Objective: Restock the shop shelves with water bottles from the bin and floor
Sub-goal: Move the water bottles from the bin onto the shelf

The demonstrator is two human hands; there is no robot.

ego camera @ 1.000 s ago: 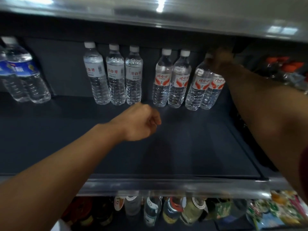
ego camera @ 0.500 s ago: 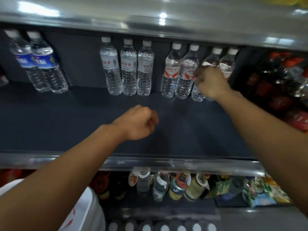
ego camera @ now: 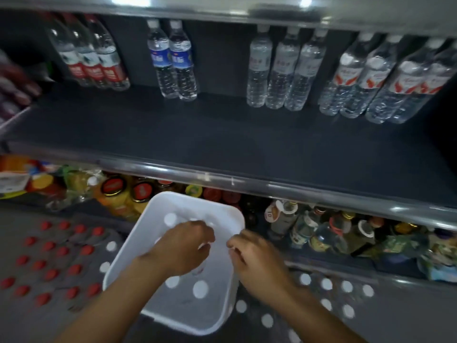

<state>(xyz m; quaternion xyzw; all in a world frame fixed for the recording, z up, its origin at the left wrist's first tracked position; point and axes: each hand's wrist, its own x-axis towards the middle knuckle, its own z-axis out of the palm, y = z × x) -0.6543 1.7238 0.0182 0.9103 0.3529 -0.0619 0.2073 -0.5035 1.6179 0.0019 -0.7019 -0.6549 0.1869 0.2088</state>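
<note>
Both hands are now dropping from the shelf (ego camera: pixel 222 134) into the white bin (ego camera: pixel 158 216).
Left hand (ego camera: pixel 183 248) and right hand (ego camera: pixel 254 258) are curling fingers around white-capped clear bottles (ego camera: pixel 200 289); exact grip I cannot tell.

**Bin on the floor, bottles along the back of the shelf**

The shelf (ego camera: pixel 222 134) carries four groups of bottles along its back wall: three at far left (ego camera: pixel 91 60), a pair (ego camera: pixel 173 60) right of them, then three (ego camera: pixel 284 70), and four at far right (ego camera: pixel 385 80). The shelf's front is bare. Below it, a lower shelf (ego camera: pixel 321 231) is packed with mixed bottles and packets. In front of that, the bin (ego camera: pixel 230 214) sits on the floor with bottles standing inside. Floor bottles flank it: one cluster to its left (ego camera: pixel 52 263), another to its right (ego camera: pixel 326 293). Both hands, the left hand (ego camera: pixel 183 246) and right hand (ego camera: pixel 257 258), are over the bin, side by side.
</note>
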